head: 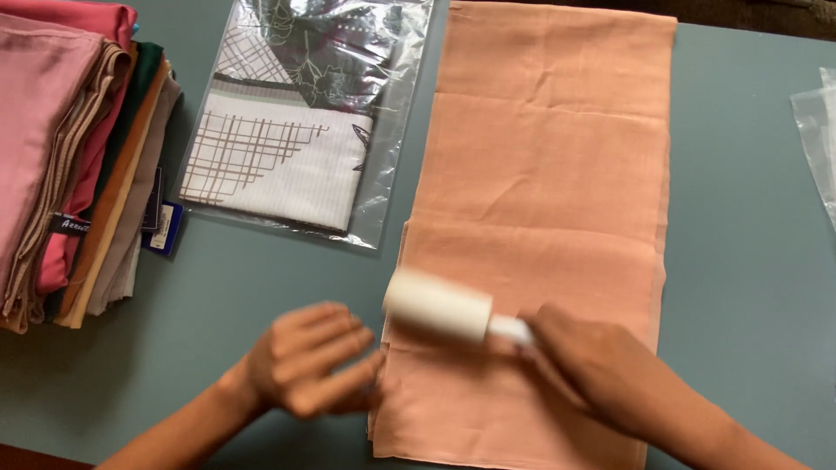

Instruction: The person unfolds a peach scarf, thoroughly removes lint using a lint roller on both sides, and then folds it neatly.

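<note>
Near the front edge of the grey bench [749,287], a long peach cloth [549,174] lies flat, running toward the far edge. The right hand [592,365] is closed around the handle of a white lint roller [440,306], which rests on the cloth's near part. The left hand [309,357], open-fingered, touches the cloth's left edge. A bagged patterned fabric [287,130] and stacked folded cloths [70,157] sit toward the bench's left edge.

A long peach-orange folded fabric [544,218] lies flat on the grey-green table [749,287]. On its near part rests a white cylindrical lint roller [438,305], between the left hand [309,357] at the fabric's left edge and the right hand [583,361]. Left of the fabric lies a clear plastic bag with a patterned cloth [296,122] inside; further left sits a stack of folded coloured fabrics [74,148].
</note>
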